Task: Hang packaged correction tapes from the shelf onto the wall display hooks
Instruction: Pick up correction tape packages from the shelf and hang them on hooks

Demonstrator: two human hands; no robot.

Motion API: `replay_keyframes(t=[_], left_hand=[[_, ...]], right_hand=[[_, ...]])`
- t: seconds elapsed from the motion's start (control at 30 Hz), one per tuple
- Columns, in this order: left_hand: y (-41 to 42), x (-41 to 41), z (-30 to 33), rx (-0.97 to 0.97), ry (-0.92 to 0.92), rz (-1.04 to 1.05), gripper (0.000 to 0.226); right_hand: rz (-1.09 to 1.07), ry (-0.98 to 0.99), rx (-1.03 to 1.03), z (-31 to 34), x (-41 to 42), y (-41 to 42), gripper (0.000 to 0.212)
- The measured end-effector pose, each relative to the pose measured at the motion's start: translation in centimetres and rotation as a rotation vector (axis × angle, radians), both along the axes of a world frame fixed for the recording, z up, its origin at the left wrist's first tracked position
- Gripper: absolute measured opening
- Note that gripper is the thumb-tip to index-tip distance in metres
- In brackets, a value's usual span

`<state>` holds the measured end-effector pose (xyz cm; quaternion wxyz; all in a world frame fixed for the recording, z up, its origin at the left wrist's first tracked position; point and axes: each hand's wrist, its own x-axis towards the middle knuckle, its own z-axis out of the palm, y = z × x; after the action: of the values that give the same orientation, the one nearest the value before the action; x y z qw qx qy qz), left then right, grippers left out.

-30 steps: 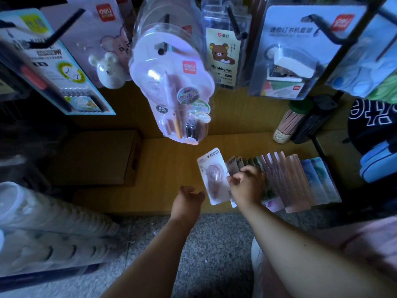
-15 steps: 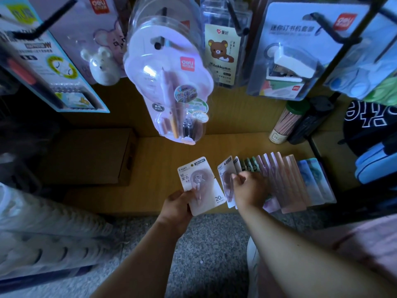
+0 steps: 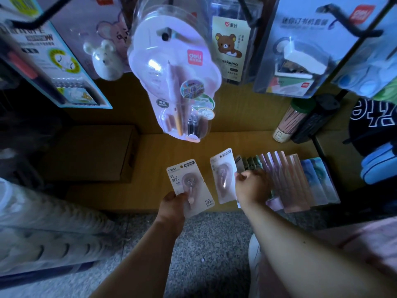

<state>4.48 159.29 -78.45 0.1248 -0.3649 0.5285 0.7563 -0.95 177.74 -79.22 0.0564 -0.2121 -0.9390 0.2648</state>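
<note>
A packaged correction tape is being held up by the left hand, its lower left corner pinched between thumb and curled fingers, the card tilted slightly with its printed front facing the camera, above the front edge of the wooden shelf. Just to its right, a second package is being gripped along its right edge by the right hand, whose fingers are curled over it; that package is being kept at the left end of a fanned row of packages lying on the shelf, and whether it is being lifted clear of the row cannot be told. The two held packages are being kept apart, with a narrow gap between them. Overhead, a pen blister pack is being carried on a black wall hook. A cardboard box is lying on the shelf's left part.
</note>
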Motion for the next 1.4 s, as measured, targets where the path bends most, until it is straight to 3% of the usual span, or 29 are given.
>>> replay_keyframes(t=[0.07, 0.17, 0.27, 0.4, 0.5, 0.57, 0.67, 0.73, 0.87, 0.97, 1.07, 1.23, 1.4], left_hand=[[-0.2, -0.1, -0.2, -0.071, -0.028, 0.008, 0.014], [-0.4, -0.1, -0.1, -0.094, -0.042, 0.014, 0.034], [-0.4, -0.2, 0.3, -0.105, -0.027, -0.012, 0.042], [-0.8, -0.4, 0.0, -0.162, -0.023, 0.028, 0.028], [-0.9, -0.4, 0.1, -0.125, 0.003, -0.003, 0.044], [-0.4, -0.4, 0.5, 0.004, 0.035, 0.035, 0.045], [0.3, -0.7, 1.1, 0.199, 0.043, 0.097, 0.028], [0.5, -0.7, 1.3, 0.264, 0.053, 0.079, 0.038], [0.7, -0.6, 1.0, 0.237, 0.089, 0.061, 0.047], [0.6, -0.5, 0.5, 0.244, 0.078, 0.067, 0.041], [0.4, -0.4, 0.5, 0.262, 0.069, 0.061, 0.039], [0.5, -0.3, 0.2, 0.26, 0.066, 0.047, 0.036], [0.6, -0.1, -0.5, 0.227, 0.041, 0.04, 0.038]], right_hand=[[-0.005, 0.035, -0.174, 0.4, 0.0, -0.4, 0.021], [0.049, -0.032, -0.505, 1.4, 0.1, -1.1, 0.024], [0.05, -0.04, -0.597, 1.7, 0.3, -1.1, 0.033], [-0.066, 0.004, -0.694, 1.6, 0.0, -0.6, 0.031], [0.017, -0.048, -0.771, 2.0, 0.4, -1.2, 0.033], [0.072, -0.074, -0.748, 2.0, 1.0, -2.2, 0.035], [0.09, -0.028, -0.727, 1.0, 1.2, -3.2, 0.04], [0.115, -0.014, -0.684, 0.8, 1.3, -3.6, 0.04], [0.151, 0.057, -0.501, 0.4, 1.6, -3.6, 0.04], [0.021, 0.144, -0.193, 0.0, 1.6, -1.5, 0.042], [-0.112, 0.149, 0.028, -0.3, 1.3, 1.0, 0.027], [-0.12, -0.067, 0.144, -1.4, 0.9, 2.2, 0.03], [-0.069, -0.117, 0.23, -1.4, 0.6, 2.0, 0.026]])
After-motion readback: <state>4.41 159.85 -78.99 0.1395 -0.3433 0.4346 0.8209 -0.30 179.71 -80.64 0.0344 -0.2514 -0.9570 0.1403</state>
